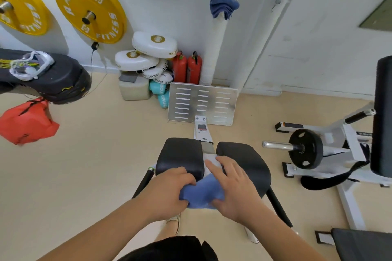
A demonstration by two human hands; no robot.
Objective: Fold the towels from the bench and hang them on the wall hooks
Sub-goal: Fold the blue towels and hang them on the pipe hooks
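Two hands: both work one blue towel (202, 194) at the near end of a gym bench (180, 154).
Grip: the left hand (169, 188) has its fingers curled over the towel's left edge and clamps the cloth.
Press: the right hand (235, 186) lies flat, fingers straight and spread, bearing down on the towel's right side and holding nothing.
Where it lies: the blue towel sits bunched in a thick wad across the gap between the two black pads (244, 154), resting on both.
Beneath: a pale cloth (212, 160) shows just beyond the fingertips; whether it is another towel cannot be told.
On the wall: a hung towel (223, 6), also blue, drapes from a fixing on the white pipe above the red fire extinguishers (186, 68).
Next hook: a small hook (275, 4) just right of it appears bare.
Stage: folding looks under way, with hanging not yet begun for this towel.
Handling: the cloth looks soft, light and limp, so it will likely sag and unfold if lifted by one corner.
Where to hold: pinching the folded edge with layers stacked together would probably keep the fold.
Risk: a loose layer could slip off the smooth pads or miss the hook.
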